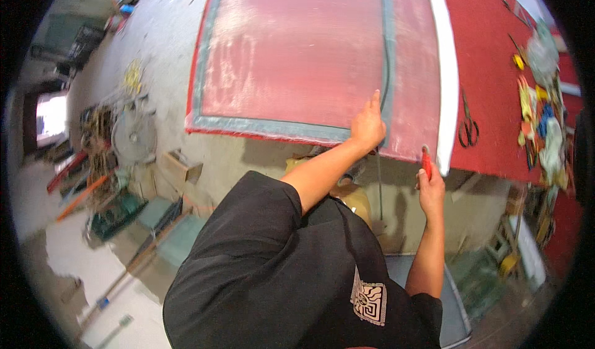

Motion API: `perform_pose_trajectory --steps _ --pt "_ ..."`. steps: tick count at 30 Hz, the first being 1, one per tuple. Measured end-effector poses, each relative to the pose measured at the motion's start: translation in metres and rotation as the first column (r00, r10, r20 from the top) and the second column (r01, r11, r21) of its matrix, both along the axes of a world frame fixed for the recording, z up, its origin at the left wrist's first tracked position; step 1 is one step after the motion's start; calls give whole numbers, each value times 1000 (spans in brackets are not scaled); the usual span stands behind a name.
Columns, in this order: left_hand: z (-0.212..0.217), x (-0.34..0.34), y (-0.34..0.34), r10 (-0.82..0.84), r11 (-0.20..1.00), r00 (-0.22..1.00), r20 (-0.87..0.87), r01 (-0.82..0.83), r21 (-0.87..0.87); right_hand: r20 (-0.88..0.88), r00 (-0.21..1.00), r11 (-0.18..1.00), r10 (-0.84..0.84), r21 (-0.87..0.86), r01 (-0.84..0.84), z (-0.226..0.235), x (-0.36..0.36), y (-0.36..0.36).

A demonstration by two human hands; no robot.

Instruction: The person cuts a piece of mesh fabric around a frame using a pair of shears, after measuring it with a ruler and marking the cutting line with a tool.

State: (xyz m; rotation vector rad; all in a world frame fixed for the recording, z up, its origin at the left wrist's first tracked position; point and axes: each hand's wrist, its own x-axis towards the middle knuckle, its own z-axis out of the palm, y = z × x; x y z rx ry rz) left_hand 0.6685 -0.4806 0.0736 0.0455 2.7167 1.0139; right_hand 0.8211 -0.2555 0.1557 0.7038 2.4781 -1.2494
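A pale mesh sheet [297, 52] lies over a grey-blue rectangular frame [279, 126] on the red-topped table. Along the frame's right bar runs a thin dark cord [387, 70], its loose end hanging below the table edge. My left hand [367, 127] rests at the frame's near right corner, beside the cord, with its forefinger stretched out along the bar; its other fingers show only partly. To the right, my right hand [431, 185] is closed round the red handle of a small roller tool [426, 162], whose head is at the mesh's near edge.
A white strip [447, 70] borders the mesh on the right. Dark scissors [468, 123] lie on the red tabletop [489, 101], with gloves, a plastic bag [543, 55] and small tools farther right. A round fan [134, 137] and a wooden box [181, 165] stand at left.
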Motion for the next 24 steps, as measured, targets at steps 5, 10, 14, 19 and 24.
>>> perform_pose_trajectory --steps 5,10,14,19,24 --pt "9 -7 -20 103 994 959 -264 -106 3 -59 981 982 186 -13 -187 5 -75 6" --pt "34 -16 -21 -206 944 843 -496 37 -328 -22 952 948 305 104 -301 4 -128 9" --pt "7 -16 25 -457 784 874 -167 307 -539 -29 957 955 289 76 -286 5 -146 6" --pt "12 -34 40 -260 887 945 -200 152 -436 -49 954 950 296 124 -288 0 -165 8" --pt "-18 -41 84 -298 876 920 -254 158 -455 -172 935 950 309 95 -297 -27 -184 12"
